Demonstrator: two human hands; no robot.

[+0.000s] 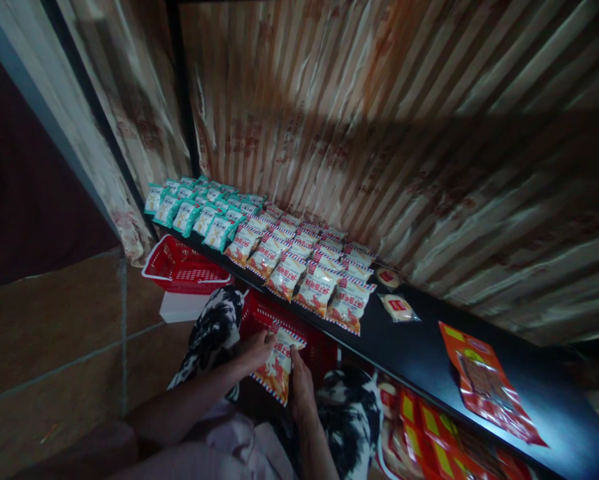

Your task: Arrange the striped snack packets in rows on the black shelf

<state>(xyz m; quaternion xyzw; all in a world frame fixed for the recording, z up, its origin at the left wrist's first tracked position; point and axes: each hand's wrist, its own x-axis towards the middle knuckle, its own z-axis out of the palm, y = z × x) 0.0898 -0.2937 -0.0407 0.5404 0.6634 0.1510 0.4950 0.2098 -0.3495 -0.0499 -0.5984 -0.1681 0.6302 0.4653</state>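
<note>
Between my knees, my left hand and my right hand hold one orange-and-white snack bag with a striped edge. The left fingers grip its upper left side, while the right thumb presses on its right side. Just beneath the bag is a red plastic basket, partly hidden by my hands and knees. On the black shelf ahead, rows of matching orange-and-white snack bags stand leaning back. Rows of teal snack bags stand to their left.
Two small pale packets and a large red-orange packet lie on the shelf's right part. An empty-looking red basket rests on a white box at left. Below the shelf, another basket holds red-orange packets. Brown wrinkled sheeting hangs behind.
</note>
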